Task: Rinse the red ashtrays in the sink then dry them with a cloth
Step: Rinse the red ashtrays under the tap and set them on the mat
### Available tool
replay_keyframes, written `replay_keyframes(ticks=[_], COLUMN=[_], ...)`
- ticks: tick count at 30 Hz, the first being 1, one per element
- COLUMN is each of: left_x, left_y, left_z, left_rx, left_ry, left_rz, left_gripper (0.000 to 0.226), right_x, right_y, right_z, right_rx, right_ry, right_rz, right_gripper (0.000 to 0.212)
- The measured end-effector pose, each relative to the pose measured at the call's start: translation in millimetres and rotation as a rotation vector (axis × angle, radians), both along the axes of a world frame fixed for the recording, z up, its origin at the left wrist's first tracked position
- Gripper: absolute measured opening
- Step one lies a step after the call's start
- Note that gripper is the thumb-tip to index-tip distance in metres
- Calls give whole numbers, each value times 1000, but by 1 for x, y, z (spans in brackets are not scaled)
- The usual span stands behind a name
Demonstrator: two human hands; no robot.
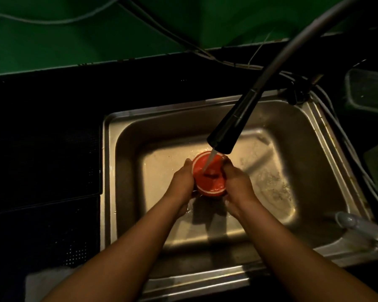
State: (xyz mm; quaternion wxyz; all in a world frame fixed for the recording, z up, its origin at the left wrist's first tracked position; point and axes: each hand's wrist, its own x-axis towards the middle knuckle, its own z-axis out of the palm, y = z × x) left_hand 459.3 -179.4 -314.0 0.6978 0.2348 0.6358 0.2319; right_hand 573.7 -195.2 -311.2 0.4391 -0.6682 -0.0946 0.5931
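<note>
A round red ashtray with a white ring near its rim is held over the middle of the steel sink. My left hand grips its left side and my right hand grips its right side, fingers curled over the rim. A thin stream of water falls from the black faucet head onto the ashtray's inside. The undersides of both hands are hidden.
A dark counter lies left of the sink. A pale cloth shows at the bottom left. A grey hose arcs to the faucet. A clear container stands at the right, and a grey handle lies on the sink's right rim.
</note>
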Motion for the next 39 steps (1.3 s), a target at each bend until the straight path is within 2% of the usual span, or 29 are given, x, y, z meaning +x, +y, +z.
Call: replay_keyframes(ticks=[2, 4, 6, 7, 8, 9, 10, 11, 13, 14, 15, 16, 17, 18, 21, 24, 28, 30, 32, 36, 38, 39], left_x=[-9, -21, -35, -40, -44, -48, -51, -52, -52, -50, -48, -47, -46, -47, -58, -72, -76, -74, -69, -49, -43, -41], left_y=[-2, 3, 11, 15, 18, 19, 20, 18, 13, 10, 7, 3, 0, -2, -4, -6, -11, -13, -13, -14, -11, -9], left_z=[-4, -3, 1, 3, 4, 4, 2, -2, -7, -7, -9, -10, -11, -11, -13, -17, -21, -21, -22, -19, -15, -11], left_rx=[-173, -263, -285, -276, -251, -216, -183, -153, -82, -36, 7, 44, 71, 92, 90, 16, 21, 6, -16, -24, 12, 44], left_ry=[-191, -372, -493, -523, -533, -522, -505, -481, -445, -428, -399, -360, -311, -251, -99, -133, -129, -147, -156, -171, -127, -109], left_rz=[47, 79, 92, 87, 71, 62, 57, 53, 61, 64, 55, 33, 7, -28, -110, -9, 86, 74, 46, -37, -100, -127], left_gripper=[60, 65, 71, 70, 64, 56, 50, 45, 37, 36, 37, 37, 34, 31, 28, 32, 34, 31, 33, 37, 36, 38], right_x=[-3, -7, -8, -5, 0, 5, 8, 9, 7, 5, 2, 0, 0, 1, 17, 15, -1, 9, 22, 19, 15, 14], right_y=[2, -4, -17, -26, -31, -32, -32, -30, -21, -15, -13, -14, -16, -19, -17, -7, -12, -15, -11, -6, -5, -5], right_z=[10, 19, 17, 13, 8, 5, 6, 6, 11, 13, 11, 9, 9, 6, -2, -7, -7, -8, -14, -19, -20, -19], right_rx=[126, 272, 527, 668, 743, 728, 632, 491, 205, 81, -7, -45, -61, -74, -123, -135, -138, -106, -16, 279, 387, 387], right_ry=[-195, -424, -866, -1114, -1259, -1258, -1124, -890, -330, -102, 41, 95, 96, 83, 48, 90, 143, 4, -253, -743, -810, -730], right_rz=[177, 503, 837, 953, 1027, 1062, 1035, 923, 557, 426, 377, 388, 405, 405, 369, 320, 472, 524, 558, 796, 827, 752], right_gripper=[20, 32, 41, 43, 44, 47, 55, 64, 74, 72, 59, 39, 22, 17, 21, 25, 14, 24, 35, 44, 44, 41])
